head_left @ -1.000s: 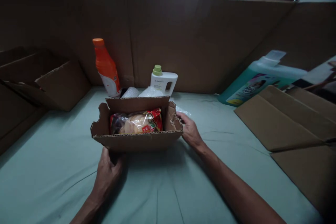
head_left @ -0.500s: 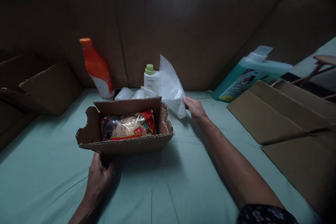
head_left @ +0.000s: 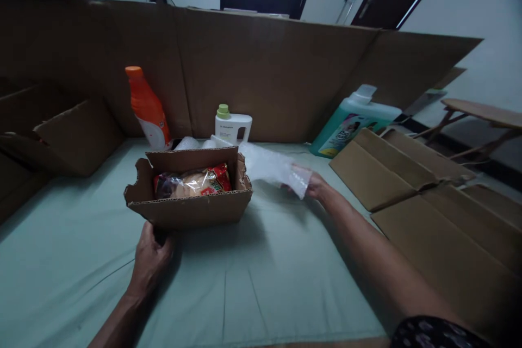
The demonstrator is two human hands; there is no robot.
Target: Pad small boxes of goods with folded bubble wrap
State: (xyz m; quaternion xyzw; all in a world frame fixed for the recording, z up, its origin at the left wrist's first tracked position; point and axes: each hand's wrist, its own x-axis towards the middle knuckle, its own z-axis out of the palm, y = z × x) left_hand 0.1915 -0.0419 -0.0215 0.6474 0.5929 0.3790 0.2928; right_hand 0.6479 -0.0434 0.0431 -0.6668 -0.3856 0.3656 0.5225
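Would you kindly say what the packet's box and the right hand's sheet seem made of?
The box looks like matt brown corrugated cardboard, given its fluted edges. The sheet is probably translucent, slightly glossy plastic bubble wrap, judging by its dimpled surface.

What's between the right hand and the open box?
In the head view, a sheet of bubble wrap, held in the right hand, stretches toward the box; whether it touches the box is unclear.

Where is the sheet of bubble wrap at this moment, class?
In the head view, the bubble wrap sheet is in the right hand, just right of centre, beside the open cardboard box.
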